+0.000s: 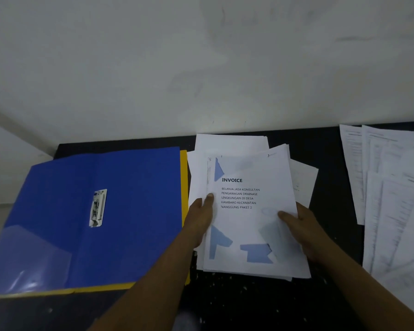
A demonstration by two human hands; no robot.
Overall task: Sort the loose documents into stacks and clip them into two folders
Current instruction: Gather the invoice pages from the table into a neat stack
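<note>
A stack of white documents (pixel 251 225) lies in the middle of the black table, topped by a sheet headed INVOICE with blue shapes. My left hand (pixel 201 218) grips the stack's left edge, thumb on the top sheet. My right hand (pixel 299 228) holds the stack's right edge, thumb on top. More loose sheets (pixel 230 143) stick out unevenly behind and beside the stack. An open blue folder (pixel 86 218) with a metal clip (pixel 98 207) in its middle lies at the left, on top of a yellow folder (pixel 183 187) whose edges show.
A second spread of printed sheets (pixel 392 199) covers the right side of the table (pixel 225 302). A white wall (pixel 201 68) rises right behind the table. The blue folder overhangs the table's left edge.
</note>
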